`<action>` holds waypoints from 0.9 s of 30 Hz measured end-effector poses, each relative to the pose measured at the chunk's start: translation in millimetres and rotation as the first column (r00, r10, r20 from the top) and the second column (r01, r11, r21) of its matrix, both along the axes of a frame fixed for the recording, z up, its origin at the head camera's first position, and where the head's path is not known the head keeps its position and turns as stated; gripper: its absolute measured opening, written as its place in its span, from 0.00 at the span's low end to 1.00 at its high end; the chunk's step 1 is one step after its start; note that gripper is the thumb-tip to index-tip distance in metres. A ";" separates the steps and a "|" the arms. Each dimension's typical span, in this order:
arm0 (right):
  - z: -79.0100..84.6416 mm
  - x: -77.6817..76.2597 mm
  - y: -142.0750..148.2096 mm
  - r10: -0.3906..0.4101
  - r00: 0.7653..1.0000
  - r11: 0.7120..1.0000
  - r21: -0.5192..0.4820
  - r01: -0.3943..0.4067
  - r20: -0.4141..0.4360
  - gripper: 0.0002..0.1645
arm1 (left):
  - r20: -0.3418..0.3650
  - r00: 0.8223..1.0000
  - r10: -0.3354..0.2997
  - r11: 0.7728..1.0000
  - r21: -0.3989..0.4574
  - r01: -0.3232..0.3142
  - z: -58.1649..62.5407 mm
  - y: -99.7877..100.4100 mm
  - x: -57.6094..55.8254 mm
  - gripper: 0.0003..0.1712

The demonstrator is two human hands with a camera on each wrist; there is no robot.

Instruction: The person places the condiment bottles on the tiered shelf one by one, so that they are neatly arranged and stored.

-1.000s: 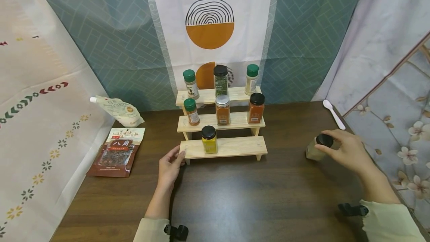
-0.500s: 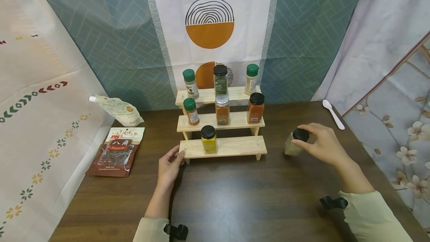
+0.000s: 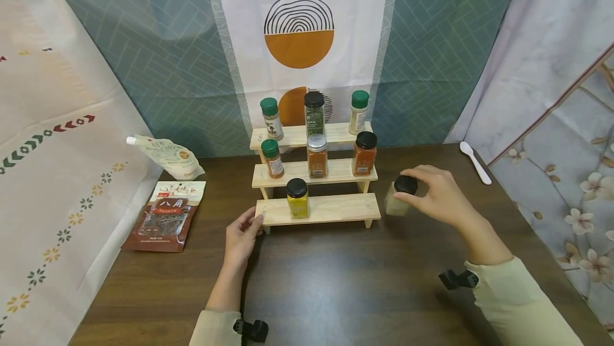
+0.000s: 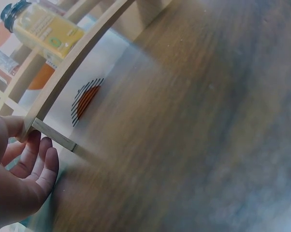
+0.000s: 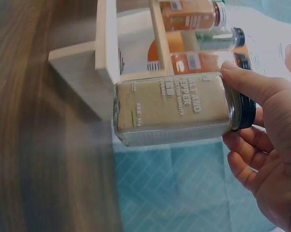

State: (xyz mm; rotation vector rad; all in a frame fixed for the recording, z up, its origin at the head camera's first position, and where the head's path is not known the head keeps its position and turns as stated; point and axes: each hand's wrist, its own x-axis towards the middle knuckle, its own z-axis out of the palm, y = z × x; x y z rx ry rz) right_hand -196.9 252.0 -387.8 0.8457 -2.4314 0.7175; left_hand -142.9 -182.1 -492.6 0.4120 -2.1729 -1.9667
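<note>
My right hand (image 3: 438,195) pinches a glass spice jar (image 5: 172,108) of beige powder by its black lid (image 5: 244,111). In the head view that jar is just off the right end of a three-step wooden rack (image 3: 342,209). At the rack's lower left corner, my left hand (image 3: 241,234) grips the end of the bottom step between thumb and fingers, also seen in the left wrist view. A jar of yellow spice (image 3: 298,204) with a black lid stands on the bottom step. Three jars, among them a silver-lidded one (image 3: 317,159), stand on the middle step.
Three more jars, including a dark-lidded green-herb jar (image 3: 314,114), are on the top step. Left on the table lie a brown star anise bag (image 3: 165,218) and a spouted pouch (image 3: 170,158). A white spoon (image 3: 476,163) lies at the right edge, beside a hanging cloth.
My right hand has carried the beige spice jar leftward and slightly up across the table, close to the rack. The left hand stays at the rack's corner.
</note>
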 end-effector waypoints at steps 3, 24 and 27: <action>4.2 -2.1 -8.8 0.023 1.000 1.000 -0.009 -0.023 0.005 0.29 | -0.001 1.000 0.003 1.000 -0.003 -0.003 -0.4 -0.2 0.0 0.22; 15.0 -6.2 -92.4 0.096 0.986 0.995 0.003 -0.098 0.133 0.29 | 0.000 1.000 0.008 1.000 0.003 -0.008 -1.6 -0.7 -1.7 0.22; 13.5 -7.4 -101.3 0.087 0.986 0.995 0.026 -0.092 0.144 0.30 | -0.001 1.000 0.002 1.000 0.005 -0.002 -0.8 -0.7 -0.9 0.23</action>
